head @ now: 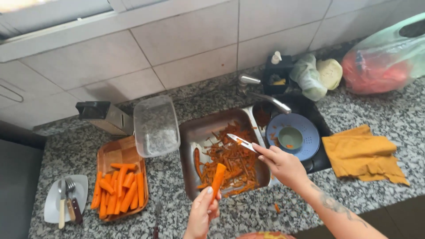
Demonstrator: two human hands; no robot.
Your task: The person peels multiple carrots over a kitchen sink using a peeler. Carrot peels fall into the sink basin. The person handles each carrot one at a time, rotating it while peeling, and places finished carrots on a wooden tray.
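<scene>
My left hand [201,216] holds a carrot [218,175] upright by its lower end, over the front edge of a metal tray [190,132]. My right hand [282,164] grips a small knife [241,142], its blade pointing left above the tray. The tray sits across the sink and holds a heap of carrot peelings [230,161] and one unpeeled carrot [197,161]. Left of it, peeled carrots [119,188] lie on a wooden board [116,152].
A clear plastic container [156,126] leans on the board beside a knife block [105,116]. A white plate with cutlery [66,199] sits far left. In the sink are a blue colander [305,132] and tap [265,95]. A yellow cloth [365,152] and bagged vegetables [385,57] lie right.
</scene>
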